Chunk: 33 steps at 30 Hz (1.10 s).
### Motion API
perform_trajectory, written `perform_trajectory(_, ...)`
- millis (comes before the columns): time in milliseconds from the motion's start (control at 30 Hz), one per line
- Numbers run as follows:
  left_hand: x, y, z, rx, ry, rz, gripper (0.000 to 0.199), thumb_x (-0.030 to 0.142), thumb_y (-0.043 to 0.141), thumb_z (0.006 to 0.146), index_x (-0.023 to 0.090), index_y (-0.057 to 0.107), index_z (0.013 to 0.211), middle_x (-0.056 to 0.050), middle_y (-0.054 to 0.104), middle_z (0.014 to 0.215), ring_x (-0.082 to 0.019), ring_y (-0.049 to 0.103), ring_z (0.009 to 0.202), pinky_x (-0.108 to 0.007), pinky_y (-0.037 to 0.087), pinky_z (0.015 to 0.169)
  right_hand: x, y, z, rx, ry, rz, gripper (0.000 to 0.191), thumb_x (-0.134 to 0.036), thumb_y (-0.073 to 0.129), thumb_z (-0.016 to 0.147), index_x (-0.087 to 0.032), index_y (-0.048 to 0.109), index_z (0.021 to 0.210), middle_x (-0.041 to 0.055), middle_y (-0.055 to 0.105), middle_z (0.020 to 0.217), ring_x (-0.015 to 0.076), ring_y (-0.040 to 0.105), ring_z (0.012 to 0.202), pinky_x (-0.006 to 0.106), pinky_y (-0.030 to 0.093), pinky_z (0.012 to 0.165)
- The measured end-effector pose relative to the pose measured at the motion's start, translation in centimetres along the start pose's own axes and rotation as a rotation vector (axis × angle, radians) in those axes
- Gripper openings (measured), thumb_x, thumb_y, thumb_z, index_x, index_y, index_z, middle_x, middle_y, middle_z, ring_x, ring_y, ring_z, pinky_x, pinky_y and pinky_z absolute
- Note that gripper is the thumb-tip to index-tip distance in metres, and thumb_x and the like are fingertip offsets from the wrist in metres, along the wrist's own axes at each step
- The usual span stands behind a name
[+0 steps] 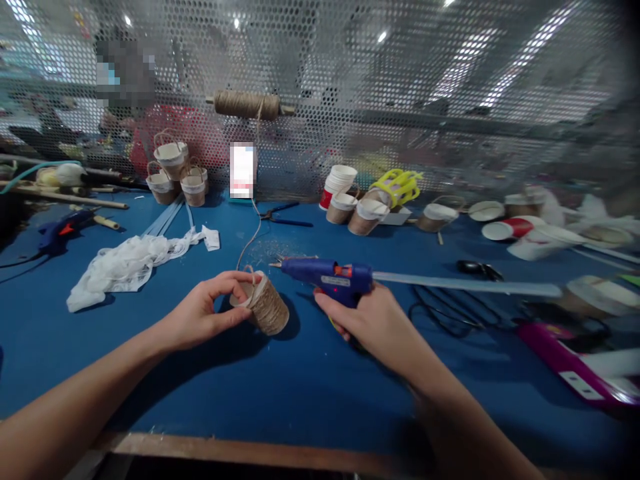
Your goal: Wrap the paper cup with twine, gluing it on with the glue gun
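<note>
My left hand [220,307] pinches the rim of a small paper cup [270,308] wrapped in brown twine. The cup is tilted, its mouth toward my left hand, its base toward the right. A strand of twine [250,243] runs up from the cup toward a spool [247,105] on the mesh panel. My right hand [367,313] is wrapped round a blue hot glue gun [325,275]. Its nozzle points left, a little above and to the right of the cup, not touching it. A long clear glue stick [465,283] sticks out of its back.
Gathered white lace [125,267] lies at left, near a second blue glue gun [63,230]. Pliers [287,219] rest behind the work spot. Finished-looking twine baskets [173,160] and stacked paper cups [340,180] line the back. A purple power strip [565,363] and black cables [455,310] lie at right.
</note>
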State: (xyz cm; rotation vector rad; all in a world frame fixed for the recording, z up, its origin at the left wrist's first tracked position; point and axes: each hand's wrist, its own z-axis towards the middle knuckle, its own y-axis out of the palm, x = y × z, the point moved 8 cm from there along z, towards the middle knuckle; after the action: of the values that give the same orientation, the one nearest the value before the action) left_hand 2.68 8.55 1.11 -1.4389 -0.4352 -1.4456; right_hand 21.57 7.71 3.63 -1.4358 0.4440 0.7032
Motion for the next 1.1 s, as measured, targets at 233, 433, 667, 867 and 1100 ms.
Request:
perform_trajectory(233, 0.4, 0.0, 0.1, 0.018, 0.049, 0.042, 0.011, 0.02, 0.055, 0.077, 0.015, 0.048, 0.07, -0.012, 0.055, 0.115, -0.022, 0.049, 0.111, -0.04, 0.035, 0.095, 3.7, -3.2, 3.2, 0.239, 0.244, -0.208, 0.024, -0.037, 0.052, 0.078, -0.014, 0.059, 0.076, 0.0088, 0.067, 0.077, 0.021, 0.062, 0.073, 0.026, 0.043, 0.059)
perform_trajectory(433, 0.8, 0.0, 0.2, 0.026, 0.104, 0.07, 0.01, 0.02, 0.055, 0.077, 0.016, 0.048, 0.07, -0.01, 0.057, 0.109, -0.02, 0.05, 0.109, -0.042, 0.034, 0.096, 7.0, -2.8, 6.5, 0.241, 0.34, -0.281, 0.031, -0.041, 0.046, 0.082, -0.011, 0.058, 0.079, 0.0082, 0.063, 0.057, 0.0173, 0.059, 0.048, 0.026, 0.042, 0.047)
perform_trajectory(667, 1.1, 0.1, 0.2, 0.0, 0.142, 0.042, 0.01, 0.021, 0.057, 0.076, 0.016, 0.05, 0.071, -0.009, 0.06, 0.1, -0.02, 0.052, 0.104, -0.04, 0.037, 0.094, 7.6, -2.3, 8.9, 0.271, 0.275, -0.388, 0.027, -0.034, 0.052, 0.079, -0.014, 0.058, 0.061, 0.013, 0.062, 0.062, 0.0251, 0.061, 0.067, 0.033, 0.044, 0.056)
perform_trajectory(867, 1.4, 0.5, 0.0, -0.06, 0.135, 0.012, 0.008, 0.019, 0.057, 0.076, 0.015, 0.051, 0.073, -0.008, 0.06, 0.1, -0.019, 0.053, 0.1, -0.04, 0.038, 0.093, -1.5, -0.1, 7.0, 0.126, -0.09, -0.262, 0.025, -0.032, 0.044, 0.086, -0.018, 0.06, 0.098, 0.0078, 0.063, 0.104, 0.0159, 0.058, 0.09, 0.029, 0.044, 0.076)
perform_trajectory(1100, 1.5, 0.9, -0.2, -0.173, 0.054, -0.015, 0.009, 0.022, 0.055, 0.078, 0.014, 0.052, 0.073, -0.006, 0.061, 0.091, -0.017, 0.055, 0.09, -0.035, 0.042, 0.085, -9.2, 4.8, 3.7, -0.329, -0.515, -0.031, 0.042, -0.041, 0.031, 0.091, -0.014, 0.059, 0.077, 0.0049, 0.062, 0.075, 0.0127, 0.056, 0.07, 0.025, 0.041, 0.065)
